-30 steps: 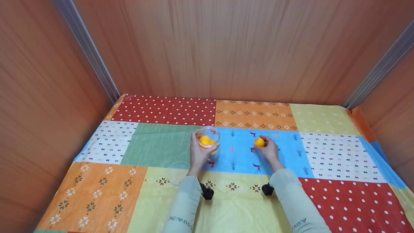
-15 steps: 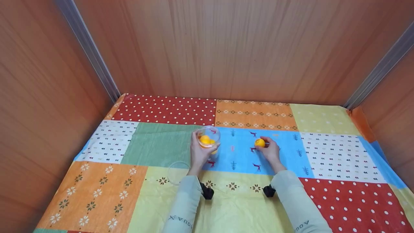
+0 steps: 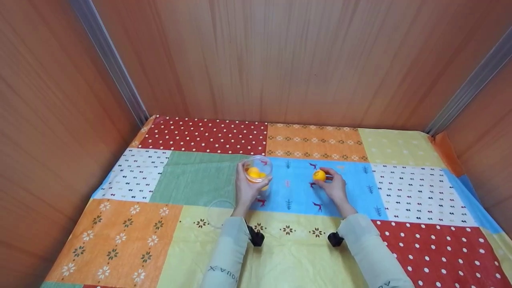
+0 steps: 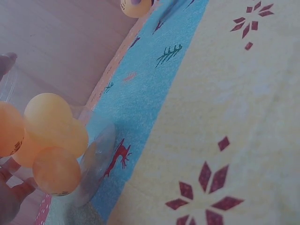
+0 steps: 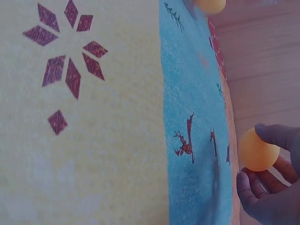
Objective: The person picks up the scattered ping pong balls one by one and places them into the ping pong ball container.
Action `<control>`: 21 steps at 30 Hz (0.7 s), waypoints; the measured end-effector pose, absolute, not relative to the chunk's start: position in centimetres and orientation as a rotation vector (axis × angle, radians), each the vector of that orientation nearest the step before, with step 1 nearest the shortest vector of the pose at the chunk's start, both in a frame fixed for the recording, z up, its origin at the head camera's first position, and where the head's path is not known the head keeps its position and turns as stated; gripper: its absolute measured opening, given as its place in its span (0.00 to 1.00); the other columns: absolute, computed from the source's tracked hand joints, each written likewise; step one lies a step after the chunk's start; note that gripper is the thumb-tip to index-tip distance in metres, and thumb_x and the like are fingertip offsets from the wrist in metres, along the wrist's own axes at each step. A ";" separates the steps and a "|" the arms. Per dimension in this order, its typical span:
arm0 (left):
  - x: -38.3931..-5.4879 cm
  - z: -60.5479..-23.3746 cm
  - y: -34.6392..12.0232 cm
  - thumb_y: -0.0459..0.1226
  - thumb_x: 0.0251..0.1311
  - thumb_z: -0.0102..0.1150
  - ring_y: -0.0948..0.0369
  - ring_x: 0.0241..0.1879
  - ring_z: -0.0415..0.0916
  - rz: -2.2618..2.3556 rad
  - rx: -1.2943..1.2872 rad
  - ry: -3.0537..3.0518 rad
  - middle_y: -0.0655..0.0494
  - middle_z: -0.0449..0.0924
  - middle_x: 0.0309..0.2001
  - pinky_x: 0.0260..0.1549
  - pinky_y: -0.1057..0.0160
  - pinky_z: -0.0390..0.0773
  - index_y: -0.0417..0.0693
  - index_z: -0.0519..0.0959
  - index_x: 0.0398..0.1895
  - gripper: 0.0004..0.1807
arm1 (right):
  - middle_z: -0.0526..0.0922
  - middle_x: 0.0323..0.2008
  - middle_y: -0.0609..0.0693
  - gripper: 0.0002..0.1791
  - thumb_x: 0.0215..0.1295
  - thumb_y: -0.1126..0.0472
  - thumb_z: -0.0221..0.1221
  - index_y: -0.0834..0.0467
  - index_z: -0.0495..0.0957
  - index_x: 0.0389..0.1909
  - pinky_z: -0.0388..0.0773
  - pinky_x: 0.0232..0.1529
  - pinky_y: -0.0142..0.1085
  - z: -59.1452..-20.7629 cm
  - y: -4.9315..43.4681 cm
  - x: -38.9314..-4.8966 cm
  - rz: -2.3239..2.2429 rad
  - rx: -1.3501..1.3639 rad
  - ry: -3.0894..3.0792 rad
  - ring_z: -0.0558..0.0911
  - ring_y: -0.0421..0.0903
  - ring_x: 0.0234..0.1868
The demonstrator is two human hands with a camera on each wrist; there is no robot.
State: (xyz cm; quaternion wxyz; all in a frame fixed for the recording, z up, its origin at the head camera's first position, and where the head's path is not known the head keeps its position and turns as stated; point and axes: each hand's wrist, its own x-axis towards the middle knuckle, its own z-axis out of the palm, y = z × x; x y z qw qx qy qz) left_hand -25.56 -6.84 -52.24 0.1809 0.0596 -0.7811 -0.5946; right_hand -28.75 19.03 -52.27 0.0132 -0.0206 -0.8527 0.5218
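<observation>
My left hand (image 3: 247, 191) grips a clear plastic jar (image 3: 262, 162) round its side, fingers on the far left and thumb on the near right. Several orange-yellow ping-pong balls (image 3: 253, 173) lie inside; the left wrist view shows these balls (image 4: 56, 171) through the transparent wall. To the right, my right hand (image 3: 335, 188) pinches one more ping-pong ball (image 3: 319, 175) between thumb and fingers. In the right wrist view that ball (image 5: 258, 150) is above the cloth, with dark printing on it in the head view. A gap of blue cloth separates the ball from the jar.
A clear round lid (image 3: 221, 214) lies on the cloth left of my left forearm. Patchwork cloth (image 3: 288, 224) covers the table. Wood-grain panels (image 3: 300, 60) with metal corner posts (image 3: 116, 68) enclose the back and both sides.
The right hand has shifted only slightly, and the ball in its fingers has turned and moved a little left. The left hand and the jar stay where they were.
</observation>
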 end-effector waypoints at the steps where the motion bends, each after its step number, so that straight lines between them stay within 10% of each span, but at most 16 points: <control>1: -25.6 -52.2 -6.8 0.46 0.33 0.73 0.59 0.51 0.64 -1.679 0.173 -2.210 0.54 0.65 0.52 0.50 0.59 0.68 0.54 0.58 0.54 0.43 | 0.71 0.49 0.60 0.25 0.54 0.66 0.60 0.63 0.68 0.54 0.69 0.50 0.44 -52.2 18.9 -28.7 1.626 -0.051 -2.652 0.70 0.55 0.48; 21: -25.6 -52.2 -6.9 0.43 0.34 0.73 0.57 0.50 0.65 -1.673 0.154 -2.205 0.50 0.65 0.52 0.49 0.59 0.69 0.51 0.58 0.55 0.43 | 0.73 0.48 0.56 0.25 0.52 0.64 0.62 0.61 0.70 0.53 0.72 0.45 0.40 -49.8 15.6 -27.9 1.690 0.089 -2.562 0.72 0.52 0.46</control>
